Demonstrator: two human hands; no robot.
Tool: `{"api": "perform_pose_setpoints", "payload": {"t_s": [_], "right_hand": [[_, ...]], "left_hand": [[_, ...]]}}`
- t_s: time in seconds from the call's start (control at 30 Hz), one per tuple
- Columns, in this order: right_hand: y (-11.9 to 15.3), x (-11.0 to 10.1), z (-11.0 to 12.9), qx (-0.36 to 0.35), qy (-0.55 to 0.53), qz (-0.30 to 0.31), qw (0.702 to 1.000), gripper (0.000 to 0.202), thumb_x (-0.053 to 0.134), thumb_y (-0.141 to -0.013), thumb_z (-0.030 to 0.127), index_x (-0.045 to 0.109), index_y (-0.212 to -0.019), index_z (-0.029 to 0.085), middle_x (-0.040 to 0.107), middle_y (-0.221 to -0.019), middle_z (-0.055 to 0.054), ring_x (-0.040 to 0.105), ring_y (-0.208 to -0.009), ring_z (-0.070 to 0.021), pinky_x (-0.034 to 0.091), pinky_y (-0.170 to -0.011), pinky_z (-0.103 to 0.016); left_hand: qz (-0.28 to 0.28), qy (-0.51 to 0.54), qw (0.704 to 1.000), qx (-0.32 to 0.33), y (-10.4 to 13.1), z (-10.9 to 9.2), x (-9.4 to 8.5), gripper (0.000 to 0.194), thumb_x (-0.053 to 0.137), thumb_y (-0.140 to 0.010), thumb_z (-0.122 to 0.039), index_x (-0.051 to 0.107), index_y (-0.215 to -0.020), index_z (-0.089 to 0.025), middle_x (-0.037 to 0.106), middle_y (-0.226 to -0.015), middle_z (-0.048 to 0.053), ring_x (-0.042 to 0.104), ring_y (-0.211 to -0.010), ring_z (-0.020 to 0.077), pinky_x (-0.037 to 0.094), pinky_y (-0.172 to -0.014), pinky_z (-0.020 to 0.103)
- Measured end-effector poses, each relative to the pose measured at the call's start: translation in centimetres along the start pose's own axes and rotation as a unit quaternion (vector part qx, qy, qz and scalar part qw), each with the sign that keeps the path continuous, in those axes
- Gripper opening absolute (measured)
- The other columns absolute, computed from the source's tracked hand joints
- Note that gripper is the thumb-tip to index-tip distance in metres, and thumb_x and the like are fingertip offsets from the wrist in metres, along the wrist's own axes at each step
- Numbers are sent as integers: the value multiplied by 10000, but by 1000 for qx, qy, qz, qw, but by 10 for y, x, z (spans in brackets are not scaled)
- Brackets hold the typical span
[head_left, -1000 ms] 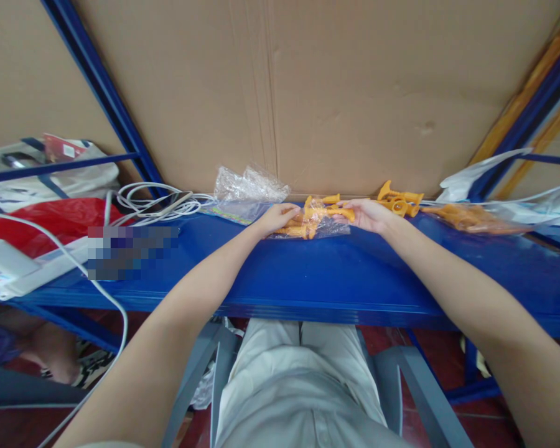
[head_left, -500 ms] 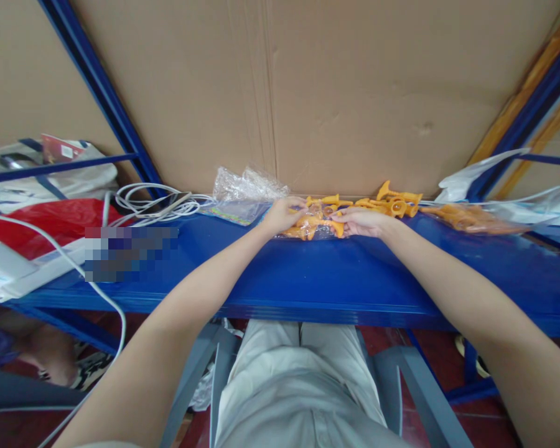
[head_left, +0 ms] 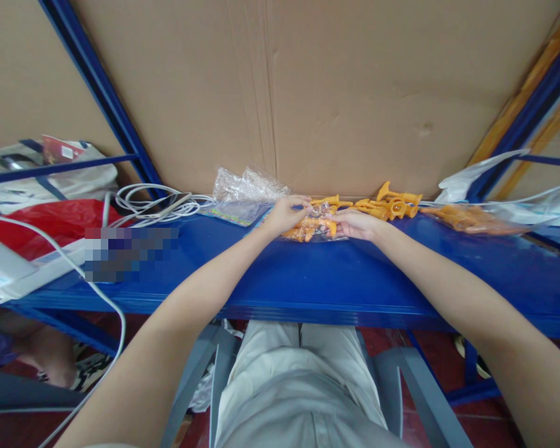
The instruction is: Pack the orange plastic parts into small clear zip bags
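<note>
The clear bag (head_left: 315, 238) lies near the back edge of the surface, a little right of the middle of its length, with several orange pieces showing through the film. One orange piece (head_left: 326, 223) lies crosswise over the bag, between the two hands; whether it is inside the film cannot be told. The right hand (head_left: 360, 223) has its fingertips closed on that piece's right end. The left hand (head_left: 285, 214) bends over the bag's left end with curled fingers; whether it pinches film or a piece is hidden.

The step in hand looks to be handling orange pieces at the bag, one at a time; the direction, in or out, is unclear. The next move seems to call for the left fingers to steady the loose film while the right guides the piece without snagging it.

Just behind and to the right, loose orange pieces (head_left: 394, 205) lie along the back edge. Farther toward the right end is a second bag (head_left: 478, 221) of orange pieces. Left of the hands, by the back edge, sit crumpled plastic (head_left: 247, 185) and a flat packet (head_left: 240, 214); beyond them, white cable (head_left: 163, 198) lies coiled on the blue surface (head_left: 336, 280).
</note>
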State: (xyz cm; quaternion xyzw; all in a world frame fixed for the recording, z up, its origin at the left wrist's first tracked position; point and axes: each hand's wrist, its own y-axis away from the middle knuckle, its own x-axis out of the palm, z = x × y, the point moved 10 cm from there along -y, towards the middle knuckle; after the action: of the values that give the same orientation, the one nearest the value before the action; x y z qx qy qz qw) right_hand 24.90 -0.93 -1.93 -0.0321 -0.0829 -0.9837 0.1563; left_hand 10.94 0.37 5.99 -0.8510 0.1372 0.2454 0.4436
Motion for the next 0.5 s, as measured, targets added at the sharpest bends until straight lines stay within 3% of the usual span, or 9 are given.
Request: {"api": "perform_pose_setpoints", "payload": {"t_s": [0.13,0.33,0.5], "right_hand": [[1,4,8,-23,3,-3,1000,170,475,-994,141,634,-932,142,723,-725,-49,647,-552,-99,557,-551,-183],[-2,5,-12,46,110,11,993,169,496,-999,250,592,-893,159,632,-543,1,515,-345,-87,397,-320,-156],[-4,18,-4,-6,70,40,997,164,625,-936,228,539,-804,182,560,-513,42,451,-352,-52,376,-334,-126]], "left_hand": [[1,12,1000,3,0,-4,2,120,678,-861,-259,771,-840,-186,762,-1117,102,696,-1091,228,466,-1062,448],[9,21,1000,12,0,-9,4,104,684,-853,-232,773,-833,-181,763,-1112,106,698,-1082,220,478,-1046,428],[17,29,999,11,1,-10,7,99,693,-854,-240,773,-833,-185,761,-1114,98,685,-1113,223,457,-1072,431]]}}
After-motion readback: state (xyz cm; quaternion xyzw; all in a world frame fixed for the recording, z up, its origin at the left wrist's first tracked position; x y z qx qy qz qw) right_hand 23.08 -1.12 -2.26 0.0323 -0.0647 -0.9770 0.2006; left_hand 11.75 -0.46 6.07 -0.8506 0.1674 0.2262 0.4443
